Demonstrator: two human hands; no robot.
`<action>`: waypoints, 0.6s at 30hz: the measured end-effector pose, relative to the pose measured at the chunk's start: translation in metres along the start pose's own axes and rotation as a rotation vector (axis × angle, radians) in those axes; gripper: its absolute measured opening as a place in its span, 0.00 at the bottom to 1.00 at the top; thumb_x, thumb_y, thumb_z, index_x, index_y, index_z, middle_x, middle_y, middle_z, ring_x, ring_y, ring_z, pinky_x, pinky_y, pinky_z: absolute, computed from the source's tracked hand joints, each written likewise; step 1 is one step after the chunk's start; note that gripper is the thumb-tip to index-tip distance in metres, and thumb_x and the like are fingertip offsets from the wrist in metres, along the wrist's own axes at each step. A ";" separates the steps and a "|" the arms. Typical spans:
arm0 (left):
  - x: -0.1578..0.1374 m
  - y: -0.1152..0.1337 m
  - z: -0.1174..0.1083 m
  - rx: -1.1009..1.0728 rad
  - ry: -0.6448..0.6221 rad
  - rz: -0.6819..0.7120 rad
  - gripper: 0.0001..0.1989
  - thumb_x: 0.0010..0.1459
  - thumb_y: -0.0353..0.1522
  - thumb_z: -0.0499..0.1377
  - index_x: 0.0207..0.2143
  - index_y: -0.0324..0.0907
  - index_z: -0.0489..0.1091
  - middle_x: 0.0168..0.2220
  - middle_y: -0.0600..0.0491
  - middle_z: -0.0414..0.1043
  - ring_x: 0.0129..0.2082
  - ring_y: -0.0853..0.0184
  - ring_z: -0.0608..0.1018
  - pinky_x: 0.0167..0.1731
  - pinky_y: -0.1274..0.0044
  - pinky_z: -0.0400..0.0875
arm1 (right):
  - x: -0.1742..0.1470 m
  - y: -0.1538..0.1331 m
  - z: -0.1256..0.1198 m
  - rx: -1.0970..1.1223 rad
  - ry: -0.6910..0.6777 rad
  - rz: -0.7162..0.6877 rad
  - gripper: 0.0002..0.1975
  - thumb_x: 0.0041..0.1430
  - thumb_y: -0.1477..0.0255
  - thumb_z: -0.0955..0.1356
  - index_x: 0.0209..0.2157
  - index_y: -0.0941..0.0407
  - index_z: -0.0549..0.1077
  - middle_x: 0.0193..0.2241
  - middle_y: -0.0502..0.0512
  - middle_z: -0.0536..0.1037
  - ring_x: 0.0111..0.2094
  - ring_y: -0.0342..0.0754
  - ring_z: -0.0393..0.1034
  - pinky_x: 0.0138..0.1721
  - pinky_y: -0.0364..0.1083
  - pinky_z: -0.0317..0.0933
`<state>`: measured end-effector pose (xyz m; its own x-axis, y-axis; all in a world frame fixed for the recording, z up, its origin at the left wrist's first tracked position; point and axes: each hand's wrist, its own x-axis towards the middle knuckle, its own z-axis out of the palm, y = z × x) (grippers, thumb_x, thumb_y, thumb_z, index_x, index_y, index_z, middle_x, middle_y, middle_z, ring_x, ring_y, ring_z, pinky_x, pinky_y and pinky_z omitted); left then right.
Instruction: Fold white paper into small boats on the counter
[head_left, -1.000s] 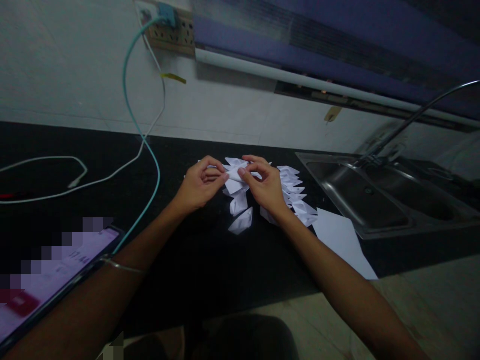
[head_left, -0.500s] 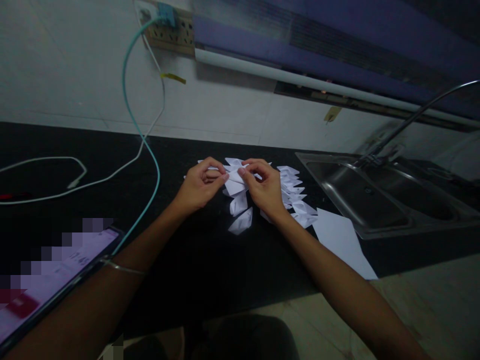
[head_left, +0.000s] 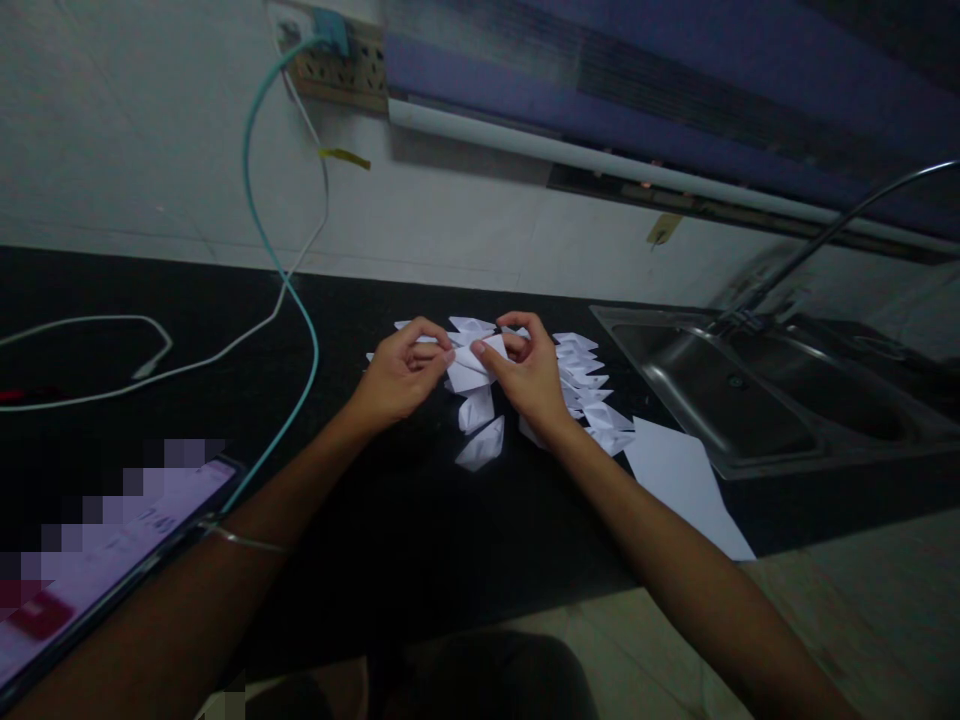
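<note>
Black counter, folded white paper

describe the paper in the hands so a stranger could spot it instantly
Left of the steel sink, folded white pieces lie spread on the black countertop. Among them, the left hand and right hand meet at the creased paper. Unlike its neighbours, it alone is held between both hands.

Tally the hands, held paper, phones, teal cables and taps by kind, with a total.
Hands (left hand, right hand): 2
Held paper: 1
Phone: 1
Teal cable: 1
Tap: 1
Total: 6
</note>
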<state>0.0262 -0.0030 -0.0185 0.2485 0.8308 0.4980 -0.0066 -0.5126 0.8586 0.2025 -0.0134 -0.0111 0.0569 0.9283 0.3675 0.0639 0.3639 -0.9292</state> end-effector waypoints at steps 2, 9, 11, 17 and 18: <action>0.000 0.001 0.000 0.000 -0.005 -0.014 0.07 0.55 0.30 0.63 0.34 0.42 0.65 0.22 0.59 0.70 0.19 0.75 0.71 0.17 0.84 0.62 | 0.000 0.000 -0.001 0.040 -0.033 0.096 0.25 0.49 0.62 0.76 0.46 0.51 0.66 0.31 0.51 0.79 0.31 0.48 0.74 0.32 0.48 0.68; 0.001 0.004 -0.001 -0.009 -0.102 -0.126 0.11 0.56 0.38 0.64 0.36 0.42 0.69 0.25 0.57 0.73 0.18 0.74 0.71 0.17 0.83 0.63 | -0.001 0.000 0.000 -0.041 -0.061 0.044 0.17 0.48 0.60 0.76 0.35 0.53 0.71 0.26 0.49 0.75 0.27 0.45 0.69 0.28 0.45 0.63; 0.000 0.004 -0.001 0.051 -0.200 -0.116 0.12 0.59 0.41 0.61 0.32 0.41 0.70 0.25 0.55 0.73 0.20 0.73 0.71 0.18 0.82 0.64 | -0.002 -0.001 0.002 -0.046 -0.063 0.017 0.16 0.48 0.61 0.76 0.34 0.53 0.71 0.25 0.49 0.75 0.26 0.44 0.69 0.28 0.44 0.63; -0.003 0.003 -0.006 0.128 -0.303 -0.077 0.17 0.65 0.43 0.54 0.30 0.41 0.73 0.21 0.56 0.71 0.20 0.71 0.71 0.20 0.80 0.65 | -0.006 -0.003 0.005 0.031 -0.103 0.158 0.23 0.47 0.57 0.77 0.41 0.51 0.70 0.27 0.49 0.77 0.27 0.45 0.71 0.28 0.45 0.65; -0.002 0.003 -0.006 0.127 -0.293 -0.071 0.18 0.66 0.43 0.54 0.29 0.41 0.73 0.21 0.56 0.71 0.20 0.71 0.71 0.20 0.80 0.65 | -0.006 -0.003 0.005 0.060 -0.129 0.194 0.23 0.47 0.56 0.76 0.42 0.51 0.71 0.29 0.50 0.78 0.28 0.45 0.72 0.29 0.45 0.66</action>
<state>0.0193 -0.0053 -0.0160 0.5127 0.7769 0.3654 0.1365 -0.4940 0.8587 0.1971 -0.0199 -0.0104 -0.0657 0.9820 0.1769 0.0051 0.1776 -0.9841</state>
